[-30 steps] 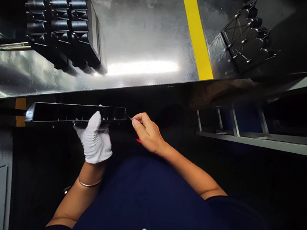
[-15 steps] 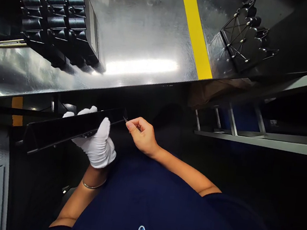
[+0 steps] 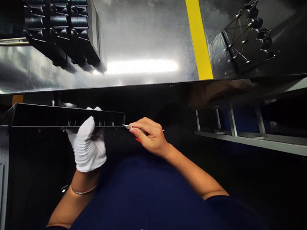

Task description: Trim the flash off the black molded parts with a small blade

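Black long part is held below the metal bench's near edge; the gloved left hand clasps it, thumb nearside; a small blade, pinched in the bare right hand, points at its right end, contact unclear; edge work seems underway; any stroke calls for a firm hold, light tip.

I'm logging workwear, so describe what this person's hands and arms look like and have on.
The left hand wears a white, wrinkled fabric glove ending at the wrist, with a thin silvery bangle above it. The right hand has no glove, and no bracelet shows. Both sleeves are short and dark navy, ending near the elbows.
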